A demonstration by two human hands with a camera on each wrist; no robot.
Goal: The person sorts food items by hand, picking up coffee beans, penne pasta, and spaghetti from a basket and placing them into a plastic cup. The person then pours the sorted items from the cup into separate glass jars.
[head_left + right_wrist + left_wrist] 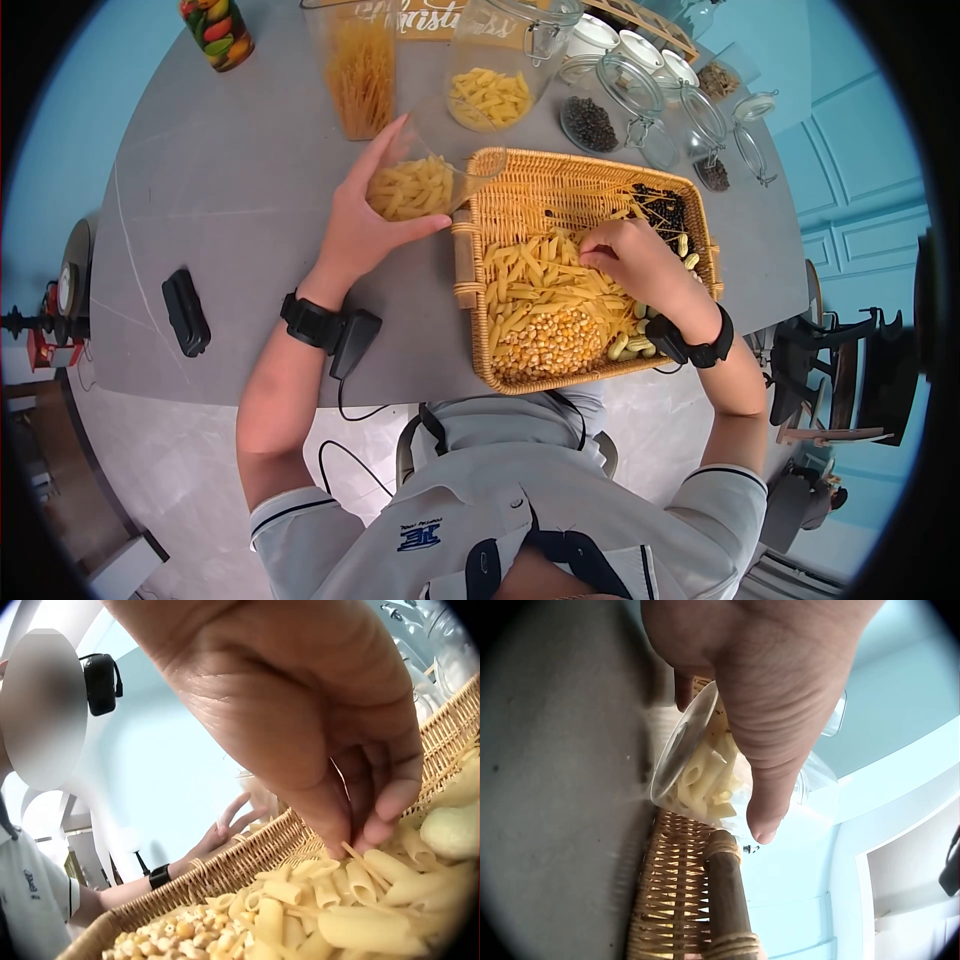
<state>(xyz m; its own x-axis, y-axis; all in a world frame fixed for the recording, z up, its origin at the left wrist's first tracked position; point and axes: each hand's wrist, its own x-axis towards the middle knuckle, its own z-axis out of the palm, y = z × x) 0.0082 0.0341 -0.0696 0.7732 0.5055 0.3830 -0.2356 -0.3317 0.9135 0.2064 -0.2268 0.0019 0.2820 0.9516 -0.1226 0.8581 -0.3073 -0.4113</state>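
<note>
My left hand (pixel 362 225) grips a clear container (pixel 686 742) of penne (pixel 415 188), tilted beside the basket's left end, thumb and fingers round its sides. Inside the wicker basket (pixel 575 172), my right hand (pixel 645 262) reaches down into the loose penne (pixel 530 275). In the right wrist view the curled fingertips of that hand (pixel 300 712) meet at the pasta (pixel 360 881), pinching by a thin strand; the tips partly hide what they hold. Corn kernels (pixel 550 345) lie at the basket's near side, black beans (pixel 660 208) at its far right corner, peanuts (pixel 690 261) along the right.
Behind the basket stand a container of spaghetti (pixel 360 85), a glass jar of penne (pixel 490 98) and open jars, one with dark contents (pixel 590 124). A black case (pixel 186 312) lies on the grey table (pixel 250 170) at left; a fruit-patterned tin (pixel 217 34) stands farther back.
</note>
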